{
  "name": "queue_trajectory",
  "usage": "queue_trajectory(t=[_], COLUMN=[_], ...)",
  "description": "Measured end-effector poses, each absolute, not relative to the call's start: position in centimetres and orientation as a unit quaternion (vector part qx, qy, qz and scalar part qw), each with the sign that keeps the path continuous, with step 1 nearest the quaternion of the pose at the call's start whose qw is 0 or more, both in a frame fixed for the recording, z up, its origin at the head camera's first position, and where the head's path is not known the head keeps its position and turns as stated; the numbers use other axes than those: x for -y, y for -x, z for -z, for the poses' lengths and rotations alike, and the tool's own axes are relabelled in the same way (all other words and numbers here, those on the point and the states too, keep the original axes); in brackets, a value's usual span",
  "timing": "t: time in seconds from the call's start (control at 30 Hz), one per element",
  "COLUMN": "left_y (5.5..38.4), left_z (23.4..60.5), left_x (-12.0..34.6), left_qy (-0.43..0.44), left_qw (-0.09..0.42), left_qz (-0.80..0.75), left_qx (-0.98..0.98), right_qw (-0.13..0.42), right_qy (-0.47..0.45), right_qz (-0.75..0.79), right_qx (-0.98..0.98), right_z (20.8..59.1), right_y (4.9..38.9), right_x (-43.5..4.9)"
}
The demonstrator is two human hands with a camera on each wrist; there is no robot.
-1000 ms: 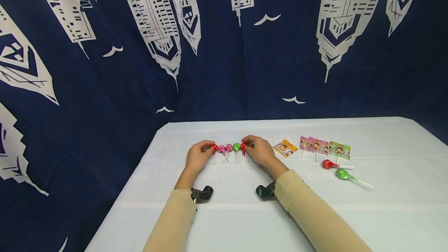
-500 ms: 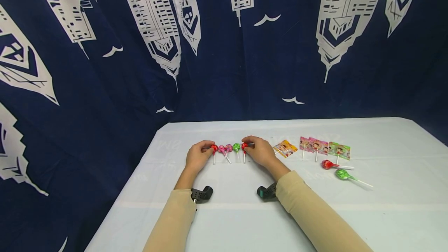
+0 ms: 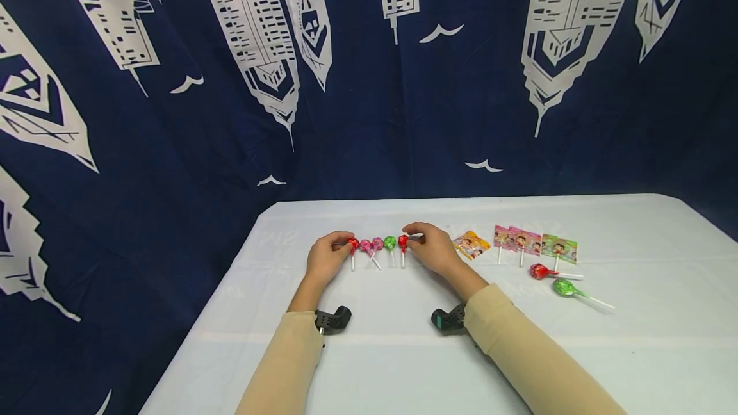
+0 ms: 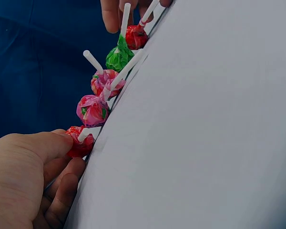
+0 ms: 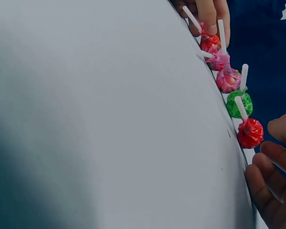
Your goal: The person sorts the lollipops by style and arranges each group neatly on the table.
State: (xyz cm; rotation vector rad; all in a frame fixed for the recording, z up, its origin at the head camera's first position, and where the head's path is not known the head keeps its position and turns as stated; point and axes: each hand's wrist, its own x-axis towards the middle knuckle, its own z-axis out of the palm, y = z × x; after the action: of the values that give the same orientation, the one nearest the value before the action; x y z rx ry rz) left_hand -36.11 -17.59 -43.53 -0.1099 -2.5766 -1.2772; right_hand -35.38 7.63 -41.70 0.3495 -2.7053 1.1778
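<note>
A short row of wrapped lollipops lies on the white table (image 3: 380,338), their sticks toward me. At its left end my left hand (image 3: 327,258) pinches a red lollipop (image 4: 83,147), thumb on the wrapped head. Beside that come a pink lollipop (image 4: 93,110) and a second pink lollipop (image 4: 103,84), their sticks crossing. A green lollipop (image 4: 118,59) follows. The right end is another red lollipop (image 5: 250,134). Just right of it, my right hand (image 3: 435,250) holds nothing; a small gap shows between its relaxed fingers and the candy in the right wrist view.
To the right lie an orange-wrapped flat lollipop (image 3: 473,245), pink-wrapped flat lollipops (image 3: 523,240) and a green-wrapped one (image 3: 559,247). In front of them are a loose red lollipop (image 3: 541,271) and a loose green lollipop (image 3: 565,287). A dark blue patterned cloth (image 3: 369,133) hangs behind the table.
The right-end red lollipop has shifted slightly right, away from the green one. My right hand has let go of it and drawn back to the right. The left hand has stayed put.
</note>
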Motion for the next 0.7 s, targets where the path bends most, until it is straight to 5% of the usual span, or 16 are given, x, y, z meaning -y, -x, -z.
queue_trajectory(t=[0.7], left_y=[36.2], left_z=[43.6], left_x=[17.6], left_qy=[0.038], left_qw=[0.128], left_qz=[0.445], left_qx=[0.885], right_qw=[0.091], right_qy=[-0.171], right_qz=[-0.400], right_qx=[0.896], right_z=[39.9], right_y=[31.8], right_x=[-9.8])
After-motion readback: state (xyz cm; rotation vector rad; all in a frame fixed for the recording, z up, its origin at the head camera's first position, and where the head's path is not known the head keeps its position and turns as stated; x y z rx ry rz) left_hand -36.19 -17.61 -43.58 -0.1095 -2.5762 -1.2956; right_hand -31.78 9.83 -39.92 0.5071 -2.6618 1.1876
